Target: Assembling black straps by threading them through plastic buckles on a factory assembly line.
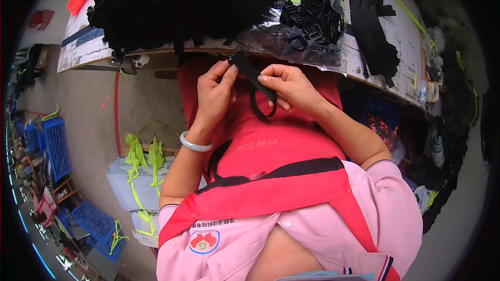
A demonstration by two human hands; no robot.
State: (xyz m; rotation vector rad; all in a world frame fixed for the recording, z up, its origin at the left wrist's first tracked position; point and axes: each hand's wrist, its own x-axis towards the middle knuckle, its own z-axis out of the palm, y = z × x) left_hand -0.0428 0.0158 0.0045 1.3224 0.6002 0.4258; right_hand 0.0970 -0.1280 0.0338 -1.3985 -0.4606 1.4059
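Note:
Over my lap, just off the table's front edge, both hands hold a black webbing strap (250,71). Thumb and fingers of my left hand (217,86) pinch a small black buckle (234,57) at the strap's upper end. My right hand (288,87) grips the strap farther along, thumb on top. Below the right fingers the strap hangs in a loop against my red apron (291,140). The fingertips under the strap are partly hidden.
A large pile of black straps with buckles (182,10) covers the table (78,57). Right of it lies a clear plastic bag of black buckles (315,21), then more black straps (372,26). Wrapped bundles with yellow-green ties (136,177) and blue crates (56,145) stand at left.

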